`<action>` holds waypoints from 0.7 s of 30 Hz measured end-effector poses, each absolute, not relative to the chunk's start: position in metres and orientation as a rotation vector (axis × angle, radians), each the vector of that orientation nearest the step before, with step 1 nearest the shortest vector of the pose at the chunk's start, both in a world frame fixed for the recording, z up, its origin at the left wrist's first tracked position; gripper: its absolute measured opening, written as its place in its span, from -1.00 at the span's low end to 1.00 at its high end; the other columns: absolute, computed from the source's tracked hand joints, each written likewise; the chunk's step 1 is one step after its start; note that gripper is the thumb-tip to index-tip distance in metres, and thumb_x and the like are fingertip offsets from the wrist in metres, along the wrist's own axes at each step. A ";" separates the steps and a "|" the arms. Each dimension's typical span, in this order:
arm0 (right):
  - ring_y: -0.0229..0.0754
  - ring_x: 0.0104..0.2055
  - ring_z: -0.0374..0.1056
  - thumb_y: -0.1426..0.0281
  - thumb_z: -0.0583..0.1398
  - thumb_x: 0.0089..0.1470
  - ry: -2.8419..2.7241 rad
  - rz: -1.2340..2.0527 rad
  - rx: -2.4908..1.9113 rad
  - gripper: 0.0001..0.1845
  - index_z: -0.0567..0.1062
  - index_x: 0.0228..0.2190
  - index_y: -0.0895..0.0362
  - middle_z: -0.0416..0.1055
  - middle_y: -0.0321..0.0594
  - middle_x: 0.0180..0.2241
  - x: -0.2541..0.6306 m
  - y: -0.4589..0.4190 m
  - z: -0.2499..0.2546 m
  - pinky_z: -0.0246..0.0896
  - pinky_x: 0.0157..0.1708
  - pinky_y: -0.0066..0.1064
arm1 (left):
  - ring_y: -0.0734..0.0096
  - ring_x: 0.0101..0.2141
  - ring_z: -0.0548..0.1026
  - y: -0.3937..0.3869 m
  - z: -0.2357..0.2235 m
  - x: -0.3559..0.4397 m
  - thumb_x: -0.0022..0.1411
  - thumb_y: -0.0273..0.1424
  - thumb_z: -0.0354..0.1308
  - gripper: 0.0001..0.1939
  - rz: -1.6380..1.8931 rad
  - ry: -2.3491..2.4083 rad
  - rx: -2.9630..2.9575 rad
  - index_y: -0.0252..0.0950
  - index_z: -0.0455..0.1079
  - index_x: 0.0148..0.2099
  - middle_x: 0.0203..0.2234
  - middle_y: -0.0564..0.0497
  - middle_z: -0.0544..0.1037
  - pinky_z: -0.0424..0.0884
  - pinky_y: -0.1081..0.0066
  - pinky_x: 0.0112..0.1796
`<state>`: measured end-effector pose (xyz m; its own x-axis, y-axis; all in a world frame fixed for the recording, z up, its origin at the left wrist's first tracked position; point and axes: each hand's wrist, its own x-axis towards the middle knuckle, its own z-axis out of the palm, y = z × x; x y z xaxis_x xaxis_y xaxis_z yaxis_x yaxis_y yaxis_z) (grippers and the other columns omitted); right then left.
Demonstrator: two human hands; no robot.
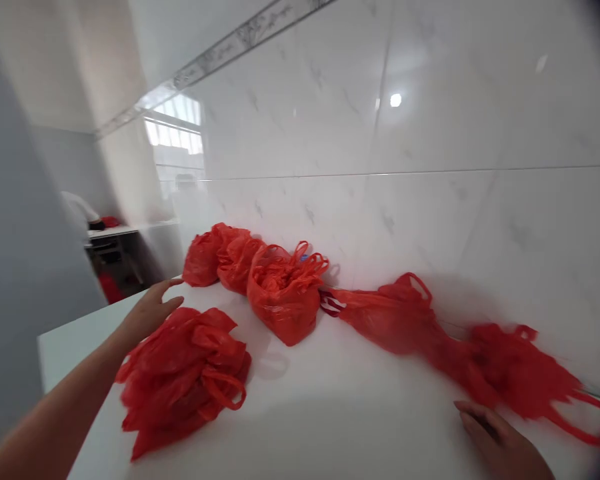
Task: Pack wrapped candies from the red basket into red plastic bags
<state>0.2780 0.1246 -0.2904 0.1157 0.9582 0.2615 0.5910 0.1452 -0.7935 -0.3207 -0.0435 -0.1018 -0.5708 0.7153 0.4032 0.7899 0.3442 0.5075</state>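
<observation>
My left hand reaches over the left part of the white table. Its thumb and fingers are apart, with nothing between them. Just below and to its right lies a crumpled red plastic bag with a loop handle. My right hand, a little blurred, rests low at the right, fingers loosely apart and no object visible in them. Close above it is a flattened red plastic bag with a long handle loop. Another limp red bag stretches leftward from that one, against the wall.
Several filled red bags stand along the tiled wall; the nearest bulging bag has its handles up. A dark red and white printed piece lies beside it. A grey partition bounds the left; a second table stands behind.
</observation>
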 end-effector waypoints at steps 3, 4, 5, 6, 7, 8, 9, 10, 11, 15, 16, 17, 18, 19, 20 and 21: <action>0.05 -0.19 0.41 0.04 0.13 -0.22 -1.541 0.673 -1.504 -0.61 0.53 -0.41 -0.01 0.52 -0.16 -0.28 0.265 0.109 -0.269 0.29 -0.14 -0.16 | 0.21 0.05 0.28 -0.017 -0.081 -0.286 0.19 -0.22 -0.03 -0.51 -0.905 -2.240 -1.686 -0.23 0.19 0.15 0.12 -0.09 0.28 0.26 0.27 0.00; 0.02 -0.18 0.41 0.05 0.11 -0.17 -1.531 0.694 -1.497 -0.61 0.53 -0.37 0.01 0.51 -0.18 -0.27 0.262 0.105 -0.264 0.28 -0.13 -0.18 | 0.21 0.06 0.27 -0.007 -0.075 -0.272 0.20 -0.20 -0.03 -0.52 -0.842 -2.134 -1.791 -0.19 0.19 0.15 0.14 -0.08 0.26 0.30 0.29 -0.04; -0.01 -0.17 0.40 0.07 0.10 -0.15 -1.521 0.716 -1.491 -0.60 0.52 -0.35 0.04 0.51 -0.19 -0.26 0.259 0.102 -0.260 0.28 -0.13 -0.21 | 0.20 0.07 0.26 0.004 -0.069 -0.257 0.20 -0.18 -0.03 -0.52 -0.771 -2.032 -1.890 -0.17 0.19 0.15 0.17 -0.07 0.22 0.32 0.30 -0.06; -0.03 -0.17 0.40 0.09 0.10 -0.13 -1.512 0.731 -1.485 -0.61 0.52 -0.34 0.05 0.50 -0.20 -0.25 0.258 0.100 -0.257 0.28 -0.13 -0.24 | 0.17 0.10 0.23 0.014 -0.064 -0.242 0.21 -0.17 -0.02 -0.53 -0.702 -1.936 -1.976 -0.15 0.19 0.15 0.20 -0.07 0.17 0.33 0.28 -0.06; -0.04 -0.18 0.39 0.11 0.10 -0.12 -1.506 0.743 -1.477 -0.62 0.51 -0.33 0.06 0.50 -0.21 -0.26 0.257 0.099 -0.255 0.28 -0.14 -0.26 | 0.15 0.11 0.21 0.023 -0.060 -0.226 0.22 -0.17 -0.02 -0.54 -0.633 -1.852 -2.048 -0.14 0.20 0.15 0.22 -0.07 0.13 0.32 0.25 -0.05; -0.06 -0.19 0.39 0.13 0.09 -0.10 -1.500 0.750 -1.468 -0.63 0.51 -0.33 0.07 0.50 -0.21 -0.26 0.256 0.098 -0.254 0.27 -0.15 -0.27 | 0.13 0.13 0.19 0.033 -0.055 -0.210 0.22 -0.18 -0.02 -0.54 -0.568 -1.776 -2.112 -0.13 0.20 0.15 0.23 -0.07 0.11 0.30 0.22 -0.02; -0.07 -0.20 0.39 0.15 0.09 -0.09 -1.496 0.753 -1.455 -0.65 0.50 -0.33 0.07 0.49 -0.22 -0.27 0.256 0.097 -0.254 0.27 -0.16 -0.28 | 0.13 0.15 0.17 0.041 -0.051 -0.194 0.22 -0.21 -0.01 -0.55 -0.518 -1.710 -2.161 -0.13 0.20 0.16 0.23 -0.06 0.10 0.26 0.18 0.02; -0.08 -0.20 0.39 0.16 0.09 -0.08 -1.493 0.753 -1.440 -0.67 0.50 -0.34 0.08 0.49 -0.22 -0.28 0.256 0.097 -0.254 0.27 -0.17 -0.29 | 0.12 0.16 0.16 0.050 -0.047 -0.178 0.22 -0.23 -0.01 -0.54 -0.477 -1.662 -2.202 -0.12 0.19 0.17 0.23 -0.05 0.10 0.24 0.15 0.04; -0.09 -0.21 0.39 0.18 0.09 -0.07 -1.493 0.754 -1.424 -0.68 0.50 -0.34 0.08 0.49 -0.22 -0.28 0.255 0.097 -0.254 0.26 -0.18 -0.30 | 0.12 0.16 0.16 0.059 -0.043 -0.162 0.22 -0.25 -0.01 -0.54 -0.449 -1.632 -2.242 -0.10 0.19 0.17 0.23 -0.04 0.11 0.23 0.14 0.05; -0.12 -0.28 0.38 0.26 0.08 -0.04 -1.509 0.737 -1.362 -0.76 0.48 -0.38 0.10 0.46 -0.23 -0.35 0.252 0.098 -0.255 0.26 -0.23 -0.31 | 0.14 0.13 0.23 0.092 -0.031 -0.095 0.21 -0.28 -0.02 -0.53 -0.426 -1.575 -2.450 -0.11 0.19 0.18 0.21 -0.02 0.17 0.25 0.14 0.04; -0.13 -0.31 0.37 0.28 0.08 -0.03 -1.508 0.706 -1.354 -0.77 0.48 -0.38 0.10 0.45 -0.22 -0.37 0.250 0.098 -0.255 0.27 -0.26 -0.31 | 0.14 0.10 0.26 0.099 -0.029 -0.078 0.20 -0.28 -0.01 -0.53 -0.443 -1.566 -2.509 -0.13 0.21 0.17 0.18 -0.02 0.22 0.26 0.15 0.04; -0.14 -0.34 0.36 0.30 0.07 -0.02 -1.500 0.647 -1.348 -0.78 0.48 -0.39 0.11 0.43 -0.21 -0.37 0.248 0.098 -0.255 0.27 -0.28 -0.31 | 0.13 0.07 0.30 0.107 -0.030 -0.060 0.18 -0.30 0.01 -0.54 -0.465 -1.553 -2.565 -0.14 0.24 0.15 0.15 -0.02 0.28 0.26 0.15 0.03; -0.15 -0.35 0.35 0.32 0.06 0.00 -1.484 0.557 -1.341 -0.78 0.47 -0.38 0.11 0.41 -0.20 -0.36 0.247 0.098 -0.255 0.28 -0.29 -0.30 | 0.13 0.03 0.34 0.114 -0.032 -0.043 0.17 -0.31 0.01 -0.55 -0.474 -1.535 -2.621 -0.14 0.27 0.13 0.11 -0.01 0.32 0.27 0.15 0.01; -0.14 -0.33 0.34 0.34 0.05 0.03 -1.462 0.440 -1.331 -0.77 0.47 -0.36 0.12 0.39 -0.17 -0.32 0.245 0.098 -0.254 0.28 -0.28 -0.29 | 0.12 0.00 0.37 0.120 -0.036 -0.025 0.16 -0.33 0.02 -0.56 -0.487 -1.506 -2.684 -0.14 0.30 0.11 0.08 -0.01 0.36 0.28 0.15 0.00; -0.13 -0.27 0.33 0.36 0.04 0.05 -1.437 0.310 -1.319 -0.77 0.47 -0.32 0.13 0.37 -0.14 -0.28 0.245 0.098 -0.252 0.28 -0.23 -0.27 | 0.12 -0.03 0.39 0.127 -0.041 -0.008 0.14 -0.35 0.04 -0.56 -0.503 -1.463 -2.755 -0.14 0.33 0.10 0.06 0.00 0.39 0.29 0.15 -0.01; -0.10 -0.19 0.31 0.38 0.03 0.06 -1.410 0.185 -1.310 -0.76 0.46 -0.28 0.13 0.33 -0.11 -0.22 0.245 0.099 -0.251 0.26 -0.16 -0.23 | 0.11 -0.05 0.41 0.132 -0.049 0.009 0.12 -0.38 0.06 -0.56 -0.524 -1.411 -2.823 -0.13 0.35 0.08 0.03 -0.01 0.42 0.29 0.16 -0.02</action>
<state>0.2447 0.0991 -0.2508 0.2669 0.7589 0.5940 0.5801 0.3657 -0.7279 0.0094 0.1323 -0.0491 0.5575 0.7873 0.2634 0.7685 -0.6094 0.1951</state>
